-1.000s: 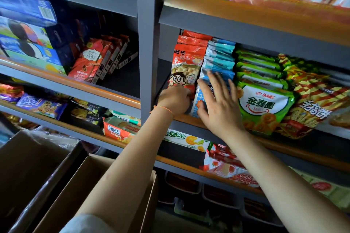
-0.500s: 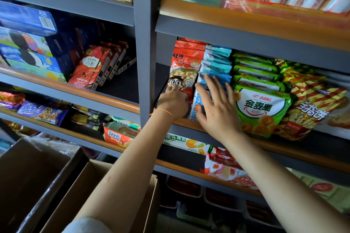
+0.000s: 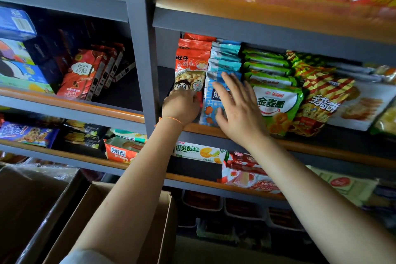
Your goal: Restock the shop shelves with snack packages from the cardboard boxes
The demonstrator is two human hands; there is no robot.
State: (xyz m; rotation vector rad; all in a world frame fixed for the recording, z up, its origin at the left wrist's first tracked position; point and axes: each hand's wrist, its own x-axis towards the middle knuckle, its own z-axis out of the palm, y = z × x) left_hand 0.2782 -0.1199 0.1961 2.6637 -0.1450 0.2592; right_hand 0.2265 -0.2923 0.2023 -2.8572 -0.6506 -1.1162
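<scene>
The left hand (image 3: 181,106) is curled on the bottom of the red bag (image 3: 190,70), which stands at the left end of the shelf (image 3: 321,152), next to the grey post (image 3: 141,49). The right hand (image 3: 237,109) lies flat with fingers spread on the blue bag (image 3: 214,100), just beside the red one. A green bag (image 3: 276,105) stands to its right. Two boxes (image 3: 90,210) are below on the left.

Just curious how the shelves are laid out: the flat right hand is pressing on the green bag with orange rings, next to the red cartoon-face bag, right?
Not quite. In the head view the flat right hand presses on the blue snack bag; the green bag with orange rings sits just beyond it. The red cartoon-face bag is indeed alongside.
</scene>
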